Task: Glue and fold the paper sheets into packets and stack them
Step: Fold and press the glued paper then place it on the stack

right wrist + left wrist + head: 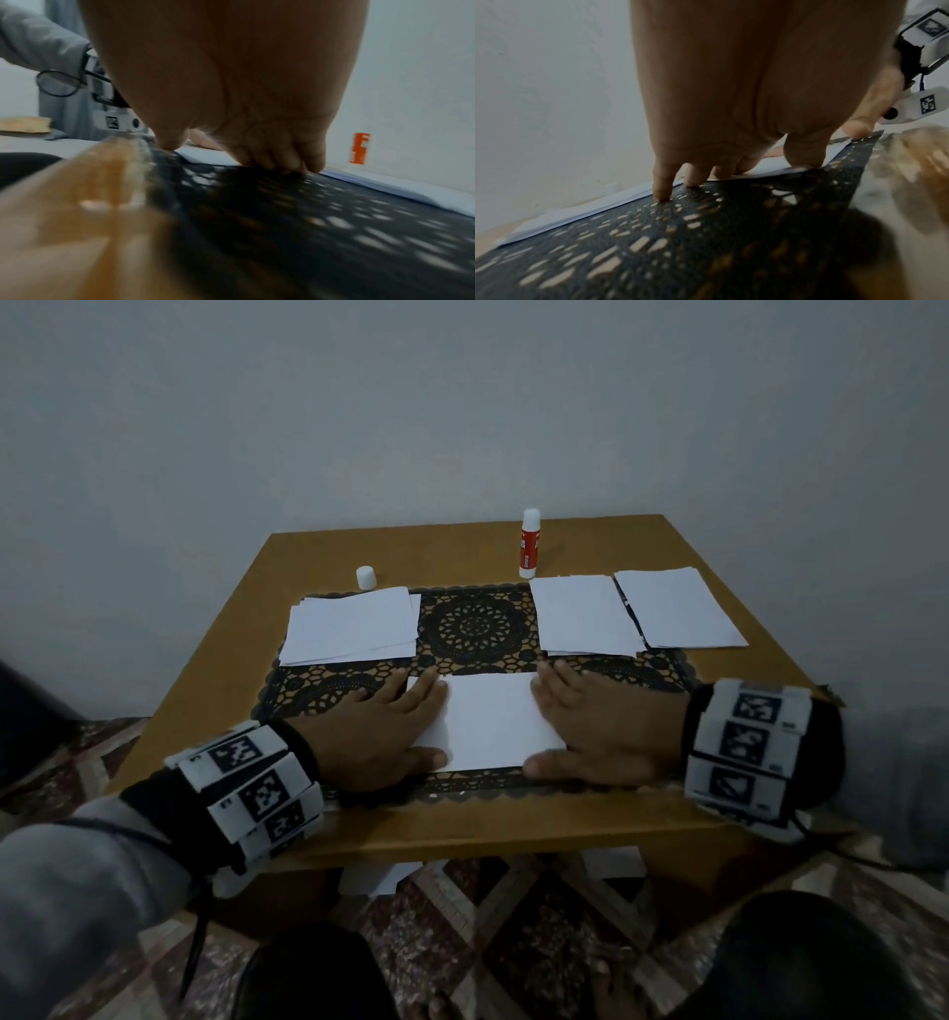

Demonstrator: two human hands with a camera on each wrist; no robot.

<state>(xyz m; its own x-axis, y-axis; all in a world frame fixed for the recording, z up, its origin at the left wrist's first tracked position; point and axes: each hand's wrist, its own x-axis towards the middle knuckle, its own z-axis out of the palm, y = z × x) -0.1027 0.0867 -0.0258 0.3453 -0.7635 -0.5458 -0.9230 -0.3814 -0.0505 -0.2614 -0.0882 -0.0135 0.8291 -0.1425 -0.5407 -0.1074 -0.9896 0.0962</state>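
Both knees are showing dark at the very bottom of the head view, and just beyond them the left hand (382, 734) and right hand (595, 729) are lying flat, fingers straight and spread, pressing down on the two ends of a white folded sheet (493, 721). That sheet is sitting between the hands on a black lace mat (475, 629), which is covering the middle of a small wooden table (462, 824). Past the left fingertips a loose pile of white paper (352, 626) is resting on the mat, and a small white cap (365, 577) is standing just behind it. Past the right fingertips two more stacks are lying side by side, the nearer stack (585, 616) and the outer stack (678, 608), with a red and white glue stick (530, 544) standing upright behind them.
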